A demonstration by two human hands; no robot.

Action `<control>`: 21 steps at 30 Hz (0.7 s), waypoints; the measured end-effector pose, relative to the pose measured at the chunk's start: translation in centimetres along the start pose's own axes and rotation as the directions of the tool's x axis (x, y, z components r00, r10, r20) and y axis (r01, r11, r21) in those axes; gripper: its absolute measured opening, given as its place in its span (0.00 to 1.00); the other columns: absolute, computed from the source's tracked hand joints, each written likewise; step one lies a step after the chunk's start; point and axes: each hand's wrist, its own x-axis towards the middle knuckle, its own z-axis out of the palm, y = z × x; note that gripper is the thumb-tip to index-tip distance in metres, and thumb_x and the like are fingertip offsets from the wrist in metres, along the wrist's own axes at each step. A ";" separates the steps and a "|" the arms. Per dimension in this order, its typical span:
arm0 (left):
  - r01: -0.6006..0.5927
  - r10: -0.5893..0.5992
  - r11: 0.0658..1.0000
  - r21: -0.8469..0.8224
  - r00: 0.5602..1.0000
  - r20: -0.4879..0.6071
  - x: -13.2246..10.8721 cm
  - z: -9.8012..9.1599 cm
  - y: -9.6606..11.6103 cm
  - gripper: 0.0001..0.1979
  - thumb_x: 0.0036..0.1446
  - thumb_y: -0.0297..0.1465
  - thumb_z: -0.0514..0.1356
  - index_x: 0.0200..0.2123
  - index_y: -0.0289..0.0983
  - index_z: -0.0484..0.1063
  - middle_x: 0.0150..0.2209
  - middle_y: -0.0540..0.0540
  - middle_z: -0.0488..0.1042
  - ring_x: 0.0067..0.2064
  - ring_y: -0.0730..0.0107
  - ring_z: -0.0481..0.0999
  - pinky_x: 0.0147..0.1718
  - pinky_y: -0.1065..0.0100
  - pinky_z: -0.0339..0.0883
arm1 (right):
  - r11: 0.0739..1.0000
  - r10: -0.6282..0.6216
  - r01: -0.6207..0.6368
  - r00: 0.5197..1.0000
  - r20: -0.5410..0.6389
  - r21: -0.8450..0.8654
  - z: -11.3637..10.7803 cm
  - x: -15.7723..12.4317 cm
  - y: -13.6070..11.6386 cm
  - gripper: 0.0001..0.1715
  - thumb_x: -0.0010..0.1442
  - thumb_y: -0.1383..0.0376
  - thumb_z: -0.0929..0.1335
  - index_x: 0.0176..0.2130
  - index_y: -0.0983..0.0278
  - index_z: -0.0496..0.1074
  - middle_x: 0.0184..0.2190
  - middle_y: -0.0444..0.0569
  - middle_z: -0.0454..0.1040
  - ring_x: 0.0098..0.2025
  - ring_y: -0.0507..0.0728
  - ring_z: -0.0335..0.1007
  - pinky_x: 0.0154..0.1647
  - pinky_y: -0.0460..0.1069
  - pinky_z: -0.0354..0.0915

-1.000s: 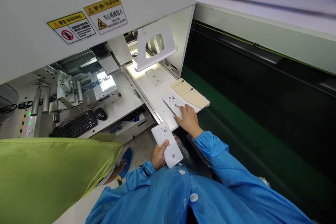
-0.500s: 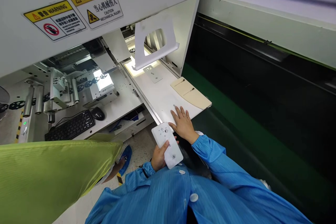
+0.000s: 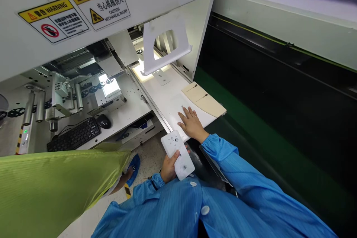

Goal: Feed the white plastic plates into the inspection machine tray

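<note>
Head: left hand [image 3: 168, 170] holds white panel [image 3: 179, 154]; right hand [image 3: 192, 125] on table [image 3: 167, 96].

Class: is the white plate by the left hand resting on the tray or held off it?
Held off it. The left hand grips the white plate short of the tray.

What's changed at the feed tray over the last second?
The small plate up the tray has slid inward and now lies partly under the white guard. The right hand has flattened out on the tray; what lies under it is too washed out to tell. Unchanged: the left hand grips its white plate, and the beige pad stays put.
</note>
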 end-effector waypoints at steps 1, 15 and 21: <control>-0.002 0.002 1.000 0.001 1.000 -0.001 0.0 0.0 0.0 0.31 0.42 0.39 0.68 0.50 0.32 0.69 0.45 0.34 0.76 0.51 0.46 0.71 0.51 0.50 0.63 | 1.000 0.005 -0.005 1.000 0.001 -0.006 0.0 -0.1 -0.1 0.28 0.63 0.56 0.59 0.59 0.65 0.60 0.64 0.58 0.50 0.65 0.70 0.40 0.60 0.66 0.46; 0.010 -0.010 1.000 0.002 1.000 0.015 0.3 -0.2 0.1 0.32 0.43 0.39 0.67 0.51 0.32 0.68 0.44 0.35 0.76 0.50 0.47 0.72 0.50 0.51 0.64 | 0.999 0.048 -0.047 0.998 0.035 -0.028 0.5 -0.2 -0.1 0.26 0.65 0.62 0.55 0.60 0.66 0.58 0.64 0.55 0.51 0.65 0.70 0.38 0.60 0.68 0.43; 0.000 -0.001 1.000 0.016 0.999 0.038 0.2 -0.5 0.0 0.32 0.45 0.39 0.66 0.53 0.33 0.66 0.46 0.35 0.75 0.51 0.47 0.71 0.50 0.51 0.64 | 0.999 0.032 -0.031 0.999 0.021 -0.010 0.6 1.0 0.7 0.25 0.65 0.65 0.54 0.60 0.64 0.59 0.64 0.53 0.52 0.65 0.68 0.39 0.60 0.68 0.44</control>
